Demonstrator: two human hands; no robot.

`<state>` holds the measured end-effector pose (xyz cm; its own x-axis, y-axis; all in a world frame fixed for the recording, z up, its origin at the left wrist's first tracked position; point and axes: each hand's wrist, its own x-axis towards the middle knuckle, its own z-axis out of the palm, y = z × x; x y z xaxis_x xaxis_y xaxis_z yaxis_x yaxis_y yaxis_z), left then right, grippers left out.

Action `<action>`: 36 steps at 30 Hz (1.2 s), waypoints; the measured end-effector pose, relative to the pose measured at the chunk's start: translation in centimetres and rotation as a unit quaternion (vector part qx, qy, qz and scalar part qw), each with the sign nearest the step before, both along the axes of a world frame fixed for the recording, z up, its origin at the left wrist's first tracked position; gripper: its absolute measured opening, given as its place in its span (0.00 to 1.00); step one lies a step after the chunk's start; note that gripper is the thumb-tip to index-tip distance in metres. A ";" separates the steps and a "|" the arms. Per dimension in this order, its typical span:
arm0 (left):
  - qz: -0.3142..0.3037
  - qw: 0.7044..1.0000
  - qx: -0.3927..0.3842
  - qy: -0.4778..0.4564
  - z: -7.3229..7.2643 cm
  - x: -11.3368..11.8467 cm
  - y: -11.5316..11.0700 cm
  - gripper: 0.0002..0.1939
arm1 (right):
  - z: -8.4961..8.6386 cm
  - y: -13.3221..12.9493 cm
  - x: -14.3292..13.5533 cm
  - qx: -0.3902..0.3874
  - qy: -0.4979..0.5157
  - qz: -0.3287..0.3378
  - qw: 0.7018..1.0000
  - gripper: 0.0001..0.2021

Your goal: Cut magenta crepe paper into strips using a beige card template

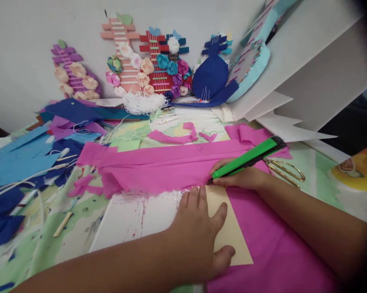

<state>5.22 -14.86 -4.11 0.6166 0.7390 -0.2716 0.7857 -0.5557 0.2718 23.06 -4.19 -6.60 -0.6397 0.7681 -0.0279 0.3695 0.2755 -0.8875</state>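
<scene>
My left hand (197, 230) lies flat with its fingers spread, pressing on a cream card (236, 244). Under it is a white board (125, 224) marked with short reddish cut lines. In my right hand (242, 178) is a green utility knife (247, 156), tilted low, its tip close to the card's top edge and my left fingertips. Bright pink crepe-like sheet (159, 173) stretches across behind the board, and more deep pink sheet (271, 240) spreads to the right of the card. Whether the blade touches the pink sheet is hard to make out.
Gold-handled scissors (285, 171) lie right of my right hand. Pink scraps (174, 136) and blue sheets (21, 156) litter the patterned tablecloth. Decorated paper instruments (159, 61) lean along the wall, with white string (143, 103) before them. Folded white card (281, 73) stands at right.
</scene>
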 end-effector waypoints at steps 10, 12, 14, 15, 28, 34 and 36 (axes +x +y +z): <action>0.000 1.000 0.007 0.007 -0.1 0.2 0.0 0.35 | 0.4 -0.1 0.1 0.013 0.018 -0.007 1.000 0.12; 0.002 1.000 0.007 0.006 -0.2 0.2 -0.1 0.35 | 0.4 0.0 0.0 0.028 0.011 0.005 1.000 0.12; 0.004 1.000 0.007 0.003 -0.2 0.2 -0.1 0.35 | 0.3 0.0 -0.1 0.047 0.002 0.017 0.999 0.11; 0.004 1.000 0.008 0.002 -0.2 0.2 -0.1 0.35 | 0.3 0.1 -0.1 0.057 -0.002 0.022 0.998 0.11; 0.002 1.000 0.006 0.028 0.2 0.4 0.0 0.35 | -0.4 0.2 0.3 0.017 0.042 0.008 0.999 0.14; 0.005 1.000 0.002 0.015 0.0 0.4 0.0 0.35 | -0.1 0.0 0.1 0.034 0.018 -0.009 0.999 0.13; 0.005 1.000 0.000 0.010 0.0 0.3 0.0 0.35 | 0.0 -0.2 -0.1 0.040 0.011 -0.011 0.999 0.13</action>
<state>5.49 -14.88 -4.14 0.6039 0.7452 -0.2828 0.7963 -0.5482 0.2558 22.97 -4.34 -6.60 -0.6226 0.7810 0.0488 0.3567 0.3388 -0.8706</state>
